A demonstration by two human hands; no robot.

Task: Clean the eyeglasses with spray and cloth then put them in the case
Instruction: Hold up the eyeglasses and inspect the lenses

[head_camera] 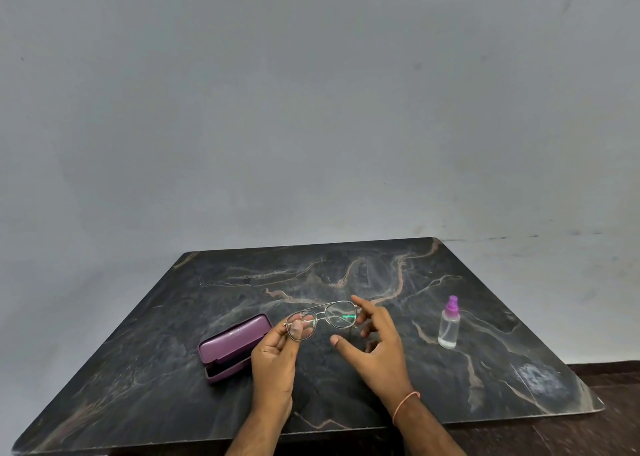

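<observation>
Your left hand (277,348) pinches thin metal-framed eyeglasses (323,318) at one lens; right hand (375,337) loose, fingers touching frame w/o gripping; shift grip to rim, grab clear purple-capped spray bottle (449,324)

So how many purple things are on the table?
2: the purple case lies ajar left of the left hand, and the spray bottle's purple cap stands at the right.

The left hand (277,355) pinches thin metal-framed eyeglasses (323,318) above the dark marble surface (381,268). The right hand (375,344) touches their other lens, fingers spread. A purple case (232,346) lies ajar at the left.
</observation>
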